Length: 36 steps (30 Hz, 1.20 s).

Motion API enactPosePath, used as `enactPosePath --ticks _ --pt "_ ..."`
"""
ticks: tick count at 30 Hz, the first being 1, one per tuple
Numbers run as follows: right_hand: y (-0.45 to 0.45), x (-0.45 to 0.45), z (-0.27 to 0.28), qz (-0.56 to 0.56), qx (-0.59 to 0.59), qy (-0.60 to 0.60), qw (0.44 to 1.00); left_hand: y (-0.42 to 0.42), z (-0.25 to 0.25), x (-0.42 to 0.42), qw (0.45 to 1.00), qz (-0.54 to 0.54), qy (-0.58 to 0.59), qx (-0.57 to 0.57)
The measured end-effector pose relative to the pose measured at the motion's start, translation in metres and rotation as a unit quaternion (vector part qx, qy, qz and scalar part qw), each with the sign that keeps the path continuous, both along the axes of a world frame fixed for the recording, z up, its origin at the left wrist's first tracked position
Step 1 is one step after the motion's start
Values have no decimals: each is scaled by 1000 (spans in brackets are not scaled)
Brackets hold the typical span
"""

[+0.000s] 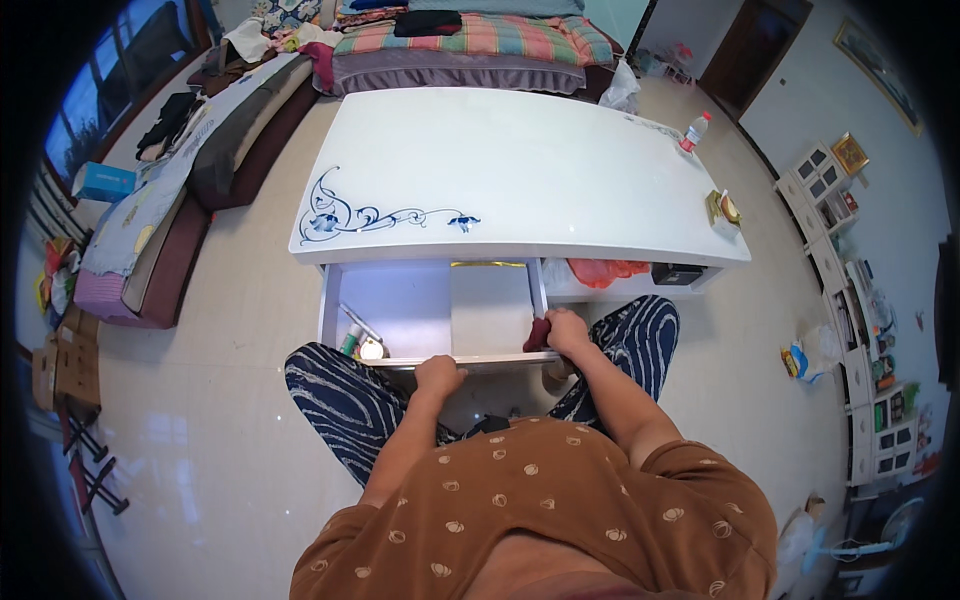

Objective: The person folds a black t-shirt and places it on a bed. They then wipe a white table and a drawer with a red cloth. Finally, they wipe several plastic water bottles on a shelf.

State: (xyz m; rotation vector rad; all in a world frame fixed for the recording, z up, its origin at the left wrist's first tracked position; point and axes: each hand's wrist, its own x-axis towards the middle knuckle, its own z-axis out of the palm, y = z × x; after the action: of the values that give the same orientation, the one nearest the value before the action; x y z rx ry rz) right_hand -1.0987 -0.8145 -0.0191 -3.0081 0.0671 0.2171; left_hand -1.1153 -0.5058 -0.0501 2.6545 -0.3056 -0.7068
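Pulled out of the white coffee table (495, 169) is a drawer (397, 300). My left hand (440, 375) is curled over the drawer's front edge. At the drawer's right front corner, my right hand (568, 331) grips a dark red cloth (536, 335), which hangs inside against the side wall. A flat pale box or board (491, 309) with a gold strip at its back edge takes up the drawer's right half. In the left front corner lie a white pen-like stick (361, 322), a green-and-white tube (350, 340) and a small round item (372, 349).
An open compartment to the right holds a red plastic bag (607, 271) and a black box (676, 274). On the tabletop stand a bottle with a red cap (694, 133) and a tissue box (723, 214). My knees flank the drawer. A sofa (251, 161) runs along the left.
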Motion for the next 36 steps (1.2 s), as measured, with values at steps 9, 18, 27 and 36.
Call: enactPosePath --ticks 9,18,27,36 --pt "-9 37 -25 -24 62 -101 993 1 -4 7 1000 13 -10 -14" --pt "15 -11 -26 58 -45 32 997 -1 -2 10 998 55 -13 -22" --pt "140 5 -29 226 214 38 950 4 0 10 997 62 -28 -20" --pt "71 6 -7 204 122 141 961 10 -4 13 996 80 -4 -45"
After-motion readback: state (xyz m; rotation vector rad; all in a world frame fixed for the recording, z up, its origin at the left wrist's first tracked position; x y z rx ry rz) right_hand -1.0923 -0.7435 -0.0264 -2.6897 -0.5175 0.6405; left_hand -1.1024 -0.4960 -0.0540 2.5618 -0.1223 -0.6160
